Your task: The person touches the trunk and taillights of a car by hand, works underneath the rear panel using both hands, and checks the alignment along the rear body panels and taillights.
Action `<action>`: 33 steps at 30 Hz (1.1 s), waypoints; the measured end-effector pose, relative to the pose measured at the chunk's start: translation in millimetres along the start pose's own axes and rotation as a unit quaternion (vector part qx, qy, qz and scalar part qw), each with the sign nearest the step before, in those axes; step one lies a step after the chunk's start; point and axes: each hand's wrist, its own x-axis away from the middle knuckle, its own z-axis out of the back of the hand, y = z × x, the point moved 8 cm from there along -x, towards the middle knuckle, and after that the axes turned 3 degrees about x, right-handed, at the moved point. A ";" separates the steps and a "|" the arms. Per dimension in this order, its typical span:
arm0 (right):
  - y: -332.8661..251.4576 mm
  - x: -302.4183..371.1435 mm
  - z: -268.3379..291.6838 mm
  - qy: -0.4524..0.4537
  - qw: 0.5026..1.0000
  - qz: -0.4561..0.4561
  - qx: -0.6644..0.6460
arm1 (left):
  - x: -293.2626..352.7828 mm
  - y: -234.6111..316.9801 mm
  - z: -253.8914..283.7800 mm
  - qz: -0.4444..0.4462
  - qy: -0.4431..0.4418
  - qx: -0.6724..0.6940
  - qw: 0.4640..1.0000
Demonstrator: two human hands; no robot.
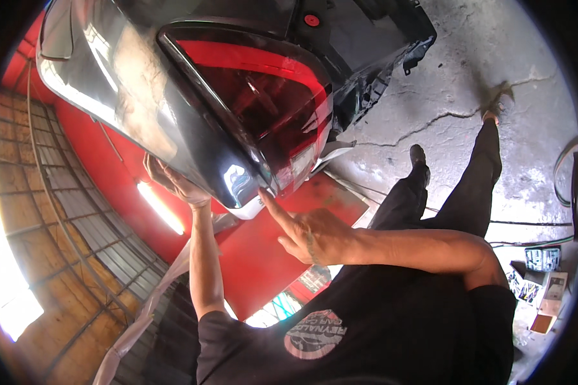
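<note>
A glossy dark car body panel (196, 138) reaches down from the top of the view, with a red and clear tail light (257, 102) set in it. Along the panel's lower left edge lies my left hand (176, 183), fingers stretched out against it and partly hidden. My right hand (318, 234) points its index finger at the lower corner of the tail light, touching or almost touching the panel there. Its other fingers are loosely curled, and nothing shows in them. A white piece (247, 208) peeks out beneath the panel's tip.
Black plastic trim (369, 38) with broken-looking edges juts out beyond the light. A long glowing lamp (160, 206) shows against the red wall (103, 144). Cracked concrete (443, 83) lies to the right. Hoses (526, 242) and an open tool case (542, 259) are on the floor.
</note>
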 end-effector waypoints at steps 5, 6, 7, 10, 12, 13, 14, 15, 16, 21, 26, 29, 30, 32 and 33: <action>14.9 -6.7 -10.8 0.019 0.997 -0.023 -0.074 | 4.5 21.3 -6.7 -0.086 -0.037 -0.143 0.985; 19.7 -5.3 -20.7 0.019 0.997 -0.024 -0.073 | 4.1 21.1 -7.6 -0.085 -0.039 -0.140 0.986; 26.6 -2.1 -37.1 0.012 0.993 -0.021 -0.112 | 5.4 20.1 -8.7 -0.083 -0.042 -0.137 0.986; 37.6 7.1 -58.6 -0.041 0.986 -0.035 -0.157 | 0.1 9.7 -0.3 -0.062 -0.025 -0.101 0.993; 40.9 13.8 -68.7 -0.089 0.981 -0.050 -0.164 | 1.8 12.9 3.7 -0.172 -0.037 -0.181 0.968; 38.5 15.7 -64.9 -0.086 0.985 -0.040 -0.142 | 1.2 14.8 0.4 -0.173 -0.035 -0.179 0.968; 35.5 16.8 -61.7 -0.082 0.989 -0.030 -0.120 | 2.0 24.5 -5.4 -0.209 -0.033 -0.203 0.956; 33.8 17.0 -59.5 -0.082 0.989 -0.031 -0.117 | 3.8 29.5 -9.7 -0.227 -0.030 -0.214 0.950; 29.4 15.6 -51.0 -0.059 0.996 -0.021 -0.070 | 6.2 35.7 -12.0 -0.245 -0.028 -0.226 0.942; 28.2 10.2 -36.9 -0.018 0.999 -0.037 0.013 | 1.3 21.4 -7.1 -0.094 -0.007 -0.029 0.995; 31.0 4.5 -39.7 -0.003 0.999 -0.038 -0.003 | 2.5 -0.8 4.8 -0.011 0.017 0.049 0.999; 51.3 2.9 -48.3 -0.029 0.997 -0.065 -0.008 | 2.6 -1.3 5.6 -0.007 0.029 0.042 0.999; 52.6 7.7 -51.0 -0.029 0.997 -0.066 -0.001 | 2.3 -1.9 5.3 -0.007 0.028 0.032 0.999; 39.1 14.0 -41.6 0.009 0.998 -0.064 0.012 | 3.5 -1.1 7.3 -0.013 0.031 0.024 0.999; 40.9 17.5 -42.1 0.007 0.998 -0.065 0.018 | 3.9 0.4 6.8 -0.020 0.028 0.013 0.999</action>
